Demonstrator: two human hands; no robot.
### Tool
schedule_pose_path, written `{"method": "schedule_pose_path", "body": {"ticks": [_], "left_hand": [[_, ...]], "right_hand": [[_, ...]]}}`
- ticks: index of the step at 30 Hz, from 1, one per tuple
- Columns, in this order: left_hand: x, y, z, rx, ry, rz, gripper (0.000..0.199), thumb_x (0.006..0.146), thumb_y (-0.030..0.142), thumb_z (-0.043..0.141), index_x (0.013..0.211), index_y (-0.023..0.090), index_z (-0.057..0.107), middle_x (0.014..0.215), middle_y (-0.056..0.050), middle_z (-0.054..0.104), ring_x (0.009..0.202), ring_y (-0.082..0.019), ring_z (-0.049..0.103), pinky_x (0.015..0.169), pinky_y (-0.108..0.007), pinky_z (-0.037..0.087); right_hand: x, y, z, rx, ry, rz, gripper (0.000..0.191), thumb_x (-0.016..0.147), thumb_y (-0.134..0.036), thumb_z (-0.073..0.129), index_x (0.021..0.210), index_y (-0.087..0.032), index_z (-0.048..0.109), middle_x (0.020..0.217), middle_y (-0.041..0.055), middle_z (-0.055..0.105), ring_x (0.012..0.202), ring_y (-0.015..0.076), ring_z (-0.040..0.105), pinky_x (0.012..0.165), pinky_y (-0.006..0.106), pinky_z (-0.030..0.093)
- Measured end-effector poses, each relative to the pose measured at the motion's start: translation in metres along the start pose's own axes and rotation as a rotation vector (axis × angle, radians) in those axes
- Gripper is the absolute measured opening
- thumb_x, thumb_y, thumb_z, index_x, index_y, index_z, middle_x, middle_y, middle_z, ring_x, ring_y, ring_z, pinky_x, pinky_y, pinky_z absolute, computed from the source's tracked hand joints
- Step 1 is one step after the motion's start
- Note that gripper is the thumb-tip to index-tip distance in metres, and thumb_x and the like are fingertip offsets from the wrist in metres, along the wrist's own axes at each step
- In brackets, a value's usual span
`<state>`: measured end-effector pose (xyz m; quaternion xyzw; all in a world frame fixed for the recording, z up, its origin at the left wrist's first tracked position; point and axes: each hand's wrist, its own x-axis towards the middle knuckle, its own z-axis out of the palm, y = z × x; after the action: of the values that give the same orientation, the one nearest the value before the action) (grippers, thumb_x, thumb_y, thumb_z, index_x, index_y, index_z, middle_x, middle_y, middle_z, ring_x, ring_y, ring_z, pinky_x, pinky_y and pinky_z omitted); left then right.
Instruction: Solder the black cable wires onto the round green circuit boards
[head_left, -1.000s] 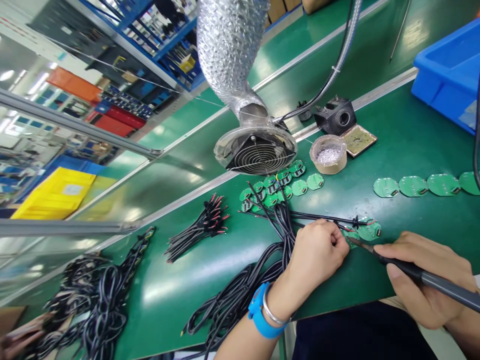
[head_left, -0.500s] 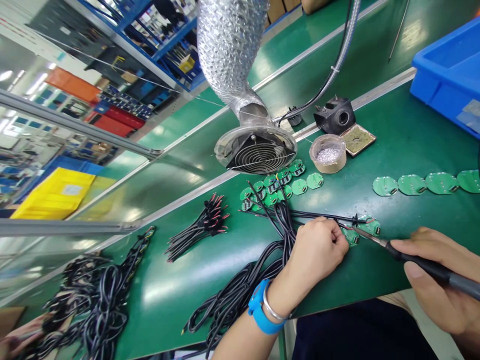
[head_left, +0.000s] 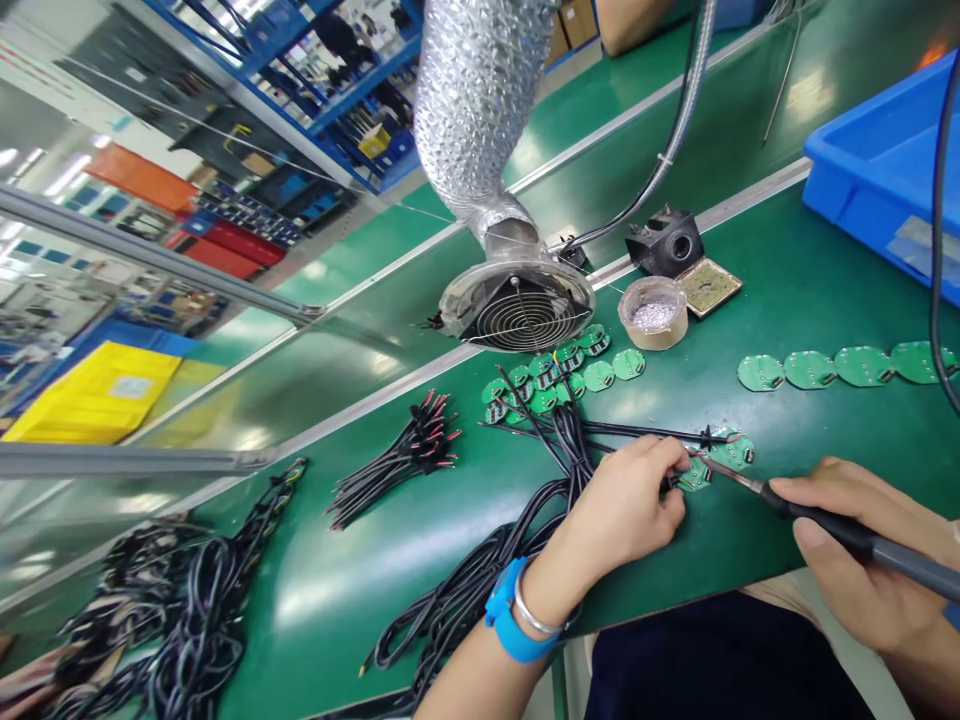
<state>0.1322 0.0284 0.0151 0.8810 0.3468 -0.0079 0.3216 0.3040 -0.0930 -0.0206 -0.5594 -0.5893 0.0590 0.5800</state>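
Note:
My right hand grips a soldering iron, its tip touching or just over the wire end on a green circuit board. At that board, my left hand is closed on a black cable whose thin red wire shows past the fingers; the exact pinch point is hidden. Just behind lies another round board with a second cable running to it. A tied bundle of black cables lies beside and partly behind my left forearm.
Rows of green boards sit under a fume extractor. Behind them stand a solder tub and an iron holder. A blue bin is at right, short stripped cables and a cable heap at left.
The left hand's fingers have shifted and opened slightly around the cable at the board. The iron stays at the board, its tip slightly further left in view. The camera view has moved a little.

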Motion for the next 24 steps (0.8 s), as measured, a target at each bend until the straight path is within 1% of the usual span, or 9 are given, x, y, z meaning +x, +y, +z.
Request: {"method": "schedule_pose_path", "body": {"ticks": [4, 8, 10, 12, 14, 15, 18, 20, 24], "left_hand": [[-0.005, -0.004, 0.003, 0.047, 0.008, 0.082, 0.016, 0.083, 0.011, 0.052, 0.088, 0.020, 0.066, 0.085, -0.002, 0.060, 0.076, -0.015, 0.058, 0.069, -0.025, 0.045], [-0.005, -0.002, 0.002, 0.048, -0.015, 0.102, 0.021, 0.083, 0.008, 0.048, 0.086, 0.020, 0.065, 0.086, -0.001, 0.060, 0.079, -0.015, 0.059, 0.071, -0.024, 0.045], [-0.004, 0.002, 0.002, 0.049, -0.014, 0.059, 0.014, 0.082, 0.011, 0.054, 0.084, 0.020, 0.064, 0.085, -0.001, 0.060, 0.075, -0.015, 0.059, 0.067, -0.025, 0.044], [-0.001, 0.005, 0.004, 0.061, 0.005, -0.017, 0.002, 0.081, 0.021, 0.063, 0.082, 0.020, 0.062, 0.085, 0.000, 0.061, 0.073, -0.016, 0.059, 0.065, -0.026, 0.044], [0.001, 0.006, 0.007, 0.079, 0.021, -0.078, 0.011, 0.081, 0.029, 0.068, 0.081, 0.020, 0.061, 0.084, 0.000, 0.062, 0.075, -0.017, 0.060, 0.067, -0.028, 0.044], [0.001, 0.006, 0.008, 0.084, 0.023, -0.091, 0.012, 0.081, 0.029, 0.068, 0.081, 0.020, 0.061, 0.084, 0.000, 0.062, 0.077, -0.018, 0.060, 0.068, -0.028, 0.045], [0.002, 0.005, 0.007, 0.087, 0.007, -0.085, 0.009, 0.081, 0.023, 0.068, 0.084, 0.020, 0.059, 0.085, 0.000, 0.062, 0.077, -0.018, 0.060, 0.069, -0.028, 0.044], [0.001, 0.003, 0.005, 0.086, -0.008, -0.069, 0.011, 0.078, 0.019, 0.067, 0.086, 0.020, 0.059, 0.085, 0.001, 0.062, 0.073, -0.016, 0.058, 0.067, -0.028, 0.044], [-0.006, 0.001, 0.004, 0.128, 0.005, -0.013, 0.013, 0.081, 0.013, 0.058, 0.091, 0.020, 0.061, 0.084, 0.000, 0.062, 0.070, -0.015, 0.057, 0.066, -0.027, 0.045]], "right_hand": [[-0.005, 0.005, 0.001, 0.005, 0.041, 0.022, 0.026, 0.082, -0.013, 0.059, 0.105, -0.021, 0.068, 0.078, 0.0017, 0.065, 0.061, 0.0160, 0.059, 0.054, 0.032, 0.049], [-0.007, 0.007, 0.001, 0.002, 0.050, 0.018, 0.027, 0.082, -0.013, 0.060, 0.106, -0.022, 0.069, 0.080, 0.0019, 0.066, 0.062, 0.0166, 0.059, 0.055, 0.034, 0.050], [-0.006, 0.007, 0.001, -0.003, 0.047, 0.010, 0.027, 0.082, -0.013, 0.060, 0.106, -0.022, 0.069, 0.079, 0.0023, 0.066, 0.062, 0.0170, 0.059, 0.054, 0.033, 0.050], [-0.006, 0.008, 0.001, -0.013, 0.048, 0.015, 0.027, 0.081, -0.014, 0.061, 0.106, -0.022, 0.069, 0.079, 0.0022, 0.066, 0.062, 0.0173, 0.060, 0.054, 0.033, 0.051], [-0.006, 0.008, 0.001, -0.020, 0.061, 0.031, 0.026, 0.081, -0.015, 0.061, 0.105, -0.022, 0.069, 0.079, 0.0018, 0.066, 0.062, 0.0173, 0.060, 0.055, 0.033, 0.052], [-0.006, 0.008, 0.001, -0.019, 0.068, 0.039, 0.026, 0.081, -0.015, 0.061, 0.105, -0.022, 0.070, 0.079, 0.0016, 0.067, 0.062, 0.0173, 0.060, 0.055, 0.033, 0.052], [-0.007, 0.008, 0.000, -0.005, 0.070, 0.057, 0.027, 0.080, -0.015, 0.062, 0.105, -0.023, 0.070, 0.080, 0.0014, 0.067, 0.060, 0.0171, 0.060, 0.054, 0.033, 0.050], [-0.007, 0.009, 0.000, -0.001, 0.071, 0.067, 0.028, 0.080, -0.015, 0.062, 0.105, -0.024, 0.070, 0.079, 0.0013, 0.066, 0.060, 0.0170, 0.059, 0.053, 0.033, 0.050], [-0.006, 0.010, 0.000, -0.013, 0.062, 0.053, 0.027, 0.081, -0.014, 0.061, 0.105, -0.023, 0.070, 0.078, 0.0012, 0.066, 0.060, 0.0163, 0.059, 0.053, 0.032, 0.051]]}}
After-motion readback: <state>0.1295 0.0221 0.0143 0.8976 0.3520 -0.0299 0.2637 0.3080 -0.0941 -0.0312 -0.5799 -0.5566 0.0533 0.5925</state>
